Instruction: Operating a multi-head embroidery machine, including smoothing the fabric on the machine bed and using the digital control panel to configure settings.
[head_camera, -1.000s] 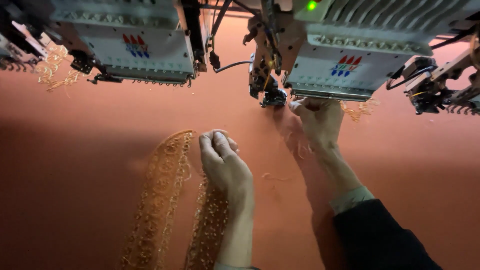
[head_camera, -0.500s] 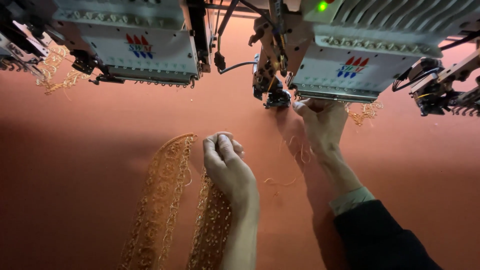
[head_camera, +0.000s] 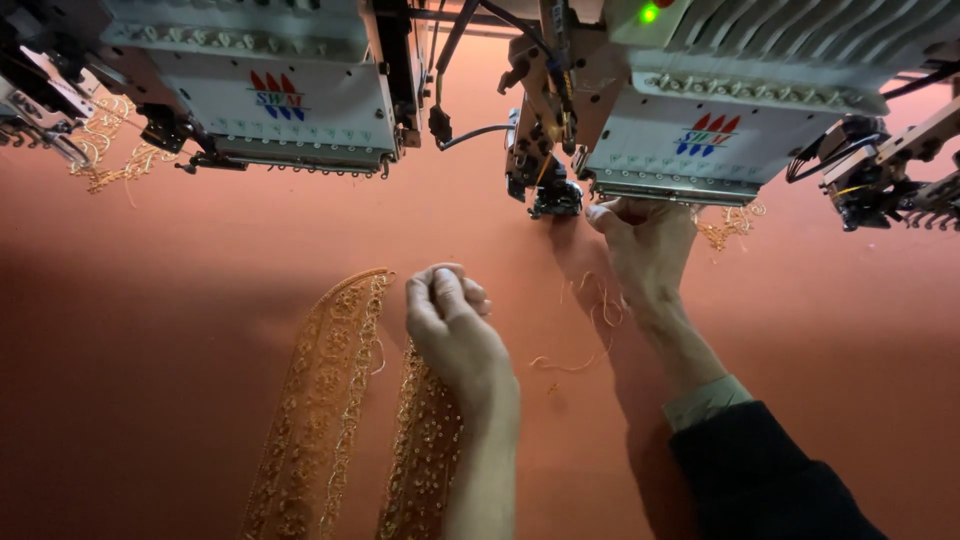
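Observation:
My left hand (head_camera: 452, 318) hovers over the orange fabric (head_camera: 200, 300) with its fingers curled into a loose fist; nothing shows in it. It sits just above the top ends of two embroidered, beaded orange bands (head_camera: 330, 400) stitched into the cloth. My right hand (head_camera: 645, 245), in a dark sleeve, reaches up to the needle area (head_camera: 555, 200) of the right embroidery head (head_camera: 730, 120). Its fingertips are tucked under the head's lower edge, so their grip is hidden. Loose orange threads (head_camera: 590, 320) lie curled on the fabric beside the right wrist.
A second white embroidery head (head_camera: 270, 100) hangs at the upper left, with cables (head_camera: 450, 110) between the two heads. Stitched orange motifs (head_camera: 110, 150) show at the far left, and another motif (head_camera: 730, 228) shows under the right head. More machine parts (head_camera: 880, 170) jut in at the right edge.
My left hand has shifted slightly right and stayed curled. My right hand has kept its fingertips at the needle area of the right head.

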